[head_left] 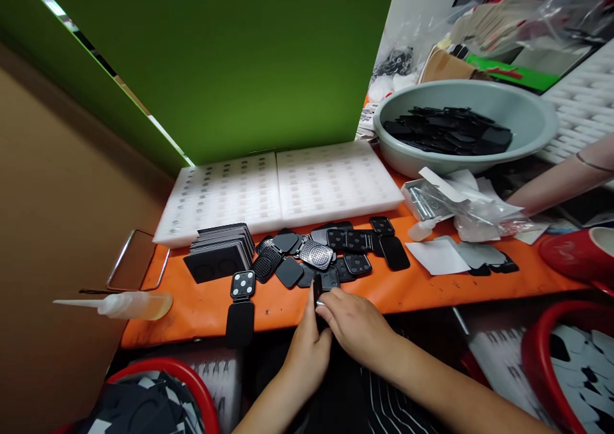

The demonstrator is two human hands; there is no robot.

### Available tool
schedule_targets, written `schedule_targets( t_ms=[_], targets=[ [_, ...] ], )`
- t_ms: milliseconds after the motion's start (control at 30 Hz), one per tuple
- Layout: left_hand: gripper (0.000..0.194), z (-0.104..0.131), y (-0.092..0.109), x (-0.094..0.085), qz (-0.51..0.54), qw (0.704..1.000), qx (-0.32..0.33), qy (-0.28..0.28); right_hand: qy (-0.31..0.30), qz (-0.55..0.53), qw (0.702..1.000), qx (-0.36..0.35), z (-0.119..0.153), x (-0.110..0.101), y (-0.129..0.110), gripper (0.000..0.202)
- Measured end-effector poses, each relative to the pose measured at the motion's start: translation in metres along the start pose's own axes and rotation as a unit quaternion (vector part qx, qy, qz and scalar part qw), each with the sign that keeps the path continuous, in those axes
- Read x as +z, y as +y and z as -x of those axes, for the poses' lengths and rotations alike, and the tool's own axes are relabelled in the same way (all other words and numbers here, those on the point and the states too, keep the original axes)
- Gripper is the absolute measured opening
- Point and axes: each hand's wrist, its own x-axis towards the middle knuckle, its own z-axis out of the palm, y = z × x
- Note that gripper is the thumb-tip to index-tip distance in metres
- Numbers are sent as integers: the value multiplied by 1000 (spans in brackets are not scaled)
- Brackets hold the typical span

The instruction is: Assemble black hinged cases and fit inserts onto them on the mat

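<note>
The left hand [307, 343] and right hand [357, 324] have their fingers wrapped round a black piece [317, 286] at the counter [283, 314] edge, seemingly mid-work. Beyond lies a loose pile [314, 255] (finished or waiting, I cannot tell).

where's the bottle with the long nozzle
In the head view, the bottle is at the orange tabletop's left end, beside the metal frame.

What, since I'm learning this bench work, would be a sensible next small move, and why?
Perhaps turn the slim black piece so its broad face shows: the left hand holds it nearly edge-on, and the right hand sits close against it, hiding its lower part, so its face is hard to check.
</note>
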Motion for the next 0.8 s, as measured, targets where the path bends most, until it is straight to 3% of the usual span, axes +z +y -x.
schedule_targets(
  t_ms=[233, 400, 567, 700, 800],
  targets=[
    [59, 15, -13, -5, -80, 996, 36, -27, -29, -30, 999, -16, 5, 2, -3, 25],
    [44, 20, -6, -5, -44, 998, 10, -37, 5, -132, 991, 2, 3, 8, -2, 26],
    [70, 21, -8, -5, 16, 998, -51, -39, -3, -313, 949, 42, -4, 15, 7, 34],
    [72, 24, -12, -9, -78, 996, -11, -42, -1, -175, 984, 32, -4, 4, 9, 29],
    [70, 26, -13, -11, -142, 988, 41, -40, -14, -114, 993, 12, 0, -5, 8, 27]
  ],
)
